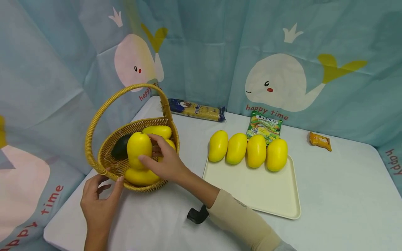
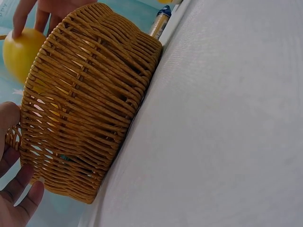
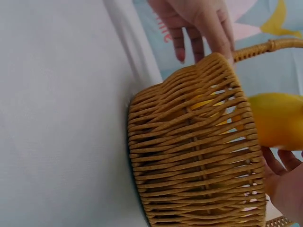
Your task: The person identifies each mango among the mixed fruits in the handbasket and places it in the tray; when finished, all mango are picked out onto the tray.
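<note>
In the head view my right hand [image 1: 168, 162] holds a yellow mango [image 1: 138, 150] upright over the wicker basket [image 2: 90, 104], thumb on its near side, other fingers partly hidden. At the basket's near left rim, by the foot of its handle [image 1: 108, 101], my left hand [image 1: 98, 202] grips the edge between thumb and fingers. Inside the basket lie more yellow mangoes, one in front [image 1: 141, 177] and one at the back [image 1: 158, 131], and a dark green fruit [image 1: 120, 147]. The right wrist view shows the held mango [image 3: 277, 120] beside the rim.
Several yellow mangoes stand in a row along the far edge of a cream tray [image 1: 251, 188]. Behind them lies a green candy bag [image 1: 263, 127]. A pasta packet [image 1: 196, 109] is by the curtain, a small orange packet [image 1: 320, 140] far right, a black curved object [image 1: 198, 215] under the right forearm.
</note>
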The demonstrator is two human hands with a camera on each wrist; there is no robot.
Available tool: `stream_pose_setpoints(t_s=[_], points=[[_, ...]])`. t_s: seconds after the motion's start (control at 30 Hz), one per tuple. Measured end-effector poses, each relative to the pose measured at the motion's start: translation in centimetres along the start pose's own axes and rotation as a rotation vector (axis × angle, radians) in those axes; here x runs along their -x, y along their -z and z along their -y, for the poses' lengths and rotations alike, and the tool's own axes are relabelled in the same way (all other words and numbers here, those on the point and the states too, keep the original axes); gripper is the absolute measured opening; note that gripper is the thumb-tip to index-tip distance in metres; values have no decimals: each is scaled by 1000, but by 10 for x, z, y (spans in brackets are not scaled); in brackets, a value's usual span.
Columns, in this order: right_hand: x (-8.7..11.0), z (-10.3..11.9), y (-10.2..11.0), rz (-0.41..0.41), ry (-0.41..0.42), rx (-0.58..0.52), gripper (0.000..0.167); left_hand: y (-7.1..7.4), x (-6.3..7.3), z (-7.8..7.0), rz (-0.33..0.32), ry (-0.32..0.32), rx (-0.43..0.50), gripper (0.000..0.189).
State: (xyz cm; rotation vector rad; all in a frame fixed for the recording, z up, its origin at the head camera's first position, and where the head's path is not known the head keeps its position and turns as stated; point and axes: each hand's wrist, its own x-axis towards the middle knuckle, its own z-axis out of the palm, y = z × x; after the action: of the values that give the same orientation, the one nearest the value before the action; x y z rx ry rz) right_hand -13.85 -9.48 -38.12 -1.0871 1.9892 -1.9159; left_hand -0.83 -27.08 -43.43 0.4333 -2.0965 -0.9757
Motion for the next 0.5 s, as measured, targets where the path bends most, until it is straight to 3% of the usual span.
stream_pose_setpoints(t_s=[0.5], points=[[29,13,32,-30,-52,-168,55,-1,2,-3,-6,35,-29,43]])
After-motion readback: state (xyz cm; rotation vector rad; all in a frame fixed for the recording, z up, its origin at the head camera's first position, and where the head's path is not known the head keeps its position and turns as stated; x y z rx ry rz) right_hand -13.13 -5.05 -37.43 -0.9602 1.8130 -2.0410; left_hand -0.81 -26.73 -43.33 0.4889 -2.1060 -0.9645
